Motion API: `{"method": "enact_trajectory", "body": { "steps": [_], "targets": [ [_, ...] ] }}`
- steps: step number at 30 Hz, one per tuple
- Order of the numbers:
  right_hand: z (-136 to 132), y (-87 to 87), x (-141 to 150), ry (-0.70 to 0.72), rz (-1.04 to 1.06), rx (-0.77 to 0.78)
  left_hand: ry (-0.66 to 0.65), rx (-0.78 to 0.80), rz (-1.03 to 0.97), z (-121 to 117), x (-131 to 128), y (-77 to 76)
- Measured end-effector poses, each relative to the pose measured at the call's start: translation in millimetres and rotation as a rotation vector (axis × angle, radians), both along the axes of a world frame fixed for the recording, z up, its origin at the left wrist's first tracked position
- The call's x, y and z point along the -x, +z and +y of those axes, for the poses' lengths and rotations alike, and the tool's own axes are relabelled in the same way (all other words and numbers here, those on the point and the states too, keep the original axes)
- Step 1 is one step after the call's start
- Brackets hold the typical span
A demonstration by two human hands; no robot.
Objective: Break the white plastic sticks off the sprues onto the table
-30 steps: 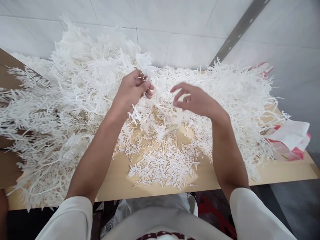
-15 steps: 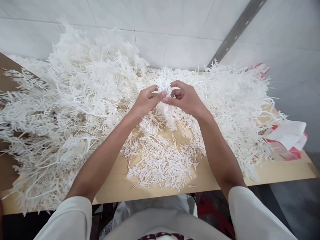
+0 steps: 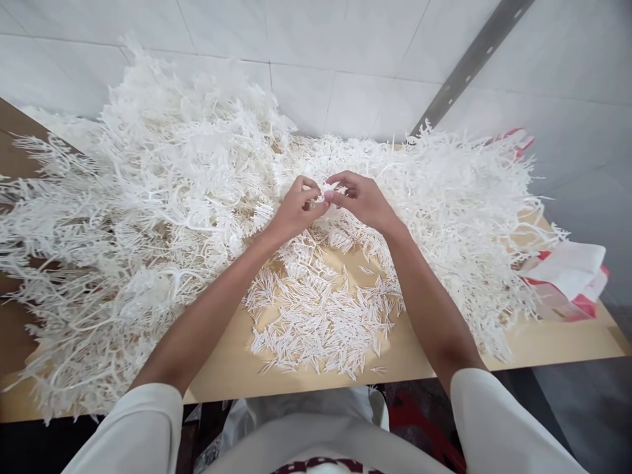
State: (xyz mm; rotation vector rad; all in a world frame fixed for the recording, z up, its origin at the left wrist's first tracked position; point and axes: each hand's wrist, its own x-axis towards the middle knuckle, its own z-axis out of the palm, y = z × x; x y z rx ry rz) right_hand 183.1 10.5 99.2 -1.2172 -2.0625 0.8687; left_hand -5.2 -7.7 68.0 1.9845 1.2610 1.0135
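My left hand [image 3: 301, 204] and my right hand [image 3: 359, 199] meet over the middle of the table, fingers bent and pinched. Between the fingertips they hold a white branched plastic piece [image 3: 332, 189], mostly covered by the fingers. Below them many small white plastic sticks [image 3: 320, 329] lie scattered on the tabletop. Left of my hands rises a large heap of white branched plastic pieces [image 3: 162, 178]. Another heap of such branched pieces [image 3: 459, 217] spreads out to the right.
The wooden table [image 3: 232, 375] ends close to my body. A red and white plastic bag [image 3: 567, 280] lies at its right end. Behind stand a tiled wall [image 3: 355, 46] and a slanting grey metal bar [image 3: 469, 66]. Something red [image 3: 419, 421] shows below the table.
My hands have turned and the fingers have closed in tighter. The white piece, earlier showing above and below the fingers, is now mostly hidden. The heaps look the same.
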Motion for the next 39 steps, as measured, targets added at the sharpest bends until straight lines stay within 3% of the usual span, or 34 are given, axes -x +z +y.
{"method": "enact_trajectory", "body": {
  "steps": [5, 12, 16, 21, 24, 29, 34, 37, 39],
  "targets": [
    [-2.9, -2.4, 2.1, -0.100, 0.006, -0.111, 0.036, 0.036, 0.041, -5.8, -5.1, -6.7],
    [-12.7, 8.1, 6.0, -0.136, -0.271, -0.171, 0.163, 0.038, 0.197, -7.2, -8.7, -18.9],
    [-10.7, 7.3, 4.4, -0.034, -0.411, -0.150, 0.214, -0.007, 0.358, -9.9, -11.1, -26.2],
    [-21.4, 20.7, 6.2, 0.186, -0.555, -0.393, 0.215, -0.023, 0.452, -15.2, -14.7, -32.5],
    [-28.3, 27.9, 7.8, 0.233, -0.582, -0.452, 0.169, -0.055, 0.427, -15.4, -15.1, -31.7],
    [-24.4, 30.6, 0.4, 0.075, -0.470, -0.281, 0.170, 0.005, 0.282, -12.3, -10.8, -7.4],
    [-40.9, 62.3, 2.4, -0.229, -0.227, -0.412, 0.190, -0.021, -0.017, -11.5, 5.1, 34.5],
    [-84.9, 74.7, 26.8, -0.164, -0.087, -0.464, 0.216, -0.008, -0.418, -7.1, 17.7, 54.8],
    [-126.2, 59.9, 51.7, 0.073, -0.035, -0.529, 0.225, -0.039, -0.724, -5.9, 27.4, 69.4]
  ]
}}
